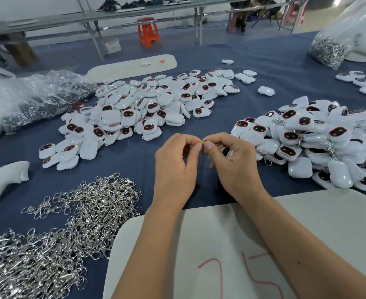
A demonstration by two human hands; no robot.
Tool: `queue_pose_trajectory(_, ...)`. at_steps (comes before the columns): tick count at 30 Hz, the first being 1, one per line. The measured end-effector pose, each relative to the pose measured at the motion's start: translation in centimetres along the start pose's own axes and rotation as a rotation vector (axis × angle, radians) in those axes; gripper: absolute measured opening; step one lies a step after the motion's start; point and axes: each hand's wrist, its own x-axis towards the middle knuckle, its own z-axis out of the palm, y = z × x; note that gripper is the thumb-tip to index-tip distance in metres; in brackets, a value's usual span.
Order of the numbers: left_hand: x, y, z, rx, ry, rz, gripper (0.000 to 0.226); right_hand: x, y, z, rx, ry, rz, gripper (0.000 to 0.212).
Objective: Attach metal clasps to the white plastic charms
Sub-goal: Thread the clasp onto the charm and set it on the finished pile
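Observation:
My left hand (175, 167) and my right hand (233, 165) meet at the table's middle, fingertips together. Both pinch a small metal clasp (202, 147) that hangs between them. A white charm seems tucked under my right hand's fingers, mostly hidden. A big heap of silver clasps (54, 240) lies at the lower left. A pile of white charms (139, 113) with dark faces lies ahead of my hands. At the right spreads a second charm pile (320, 143), several with clasps attached.
A white board (220, 244) with red marks lies under my forearms. Clear plastic bags (26, 98) sit at the left, a bag of clasps (330, 48) at the far right. A white tray (132, 65) lies farther back, an orange stool (148, 32) beyond.

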Motion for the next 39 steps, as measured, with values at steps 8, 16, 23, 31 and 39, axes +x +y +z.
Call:
queue_pose_trajectory(8,0.0,0.1,0.2,0.016,-0.002,0.0,0.011,0.1,0.4,0.2,0.066,0.01,0.077,0.017)
queue_pose_trajectory(16,0.2,-0.2,0.1,0.046,0.005,-0.023,0.016,0.1,0.7,0.4,0.009,0.028,0.126,0.023)
queue_pose_trajectory(23,0.1,-0.9,-0.7,0.103,-0.106,-0.074,0.021,0.6,1.5,0.1,0.066,0.169,0.301,0.033)
queue_pose_trajectory(31,-0.1,-0.8,-0.5,0.178,-0.289,-0.082,0.017,0.7,1.8,-0.1,0.157,0.179,0.343,0.009)
queue_pose_trajectory(39,-0.1,-0.6,-0.3,0.184,-0.34,-0.064,0.016,0.6,2.1,-0.1,0.032,0.207,0.266,0.01)
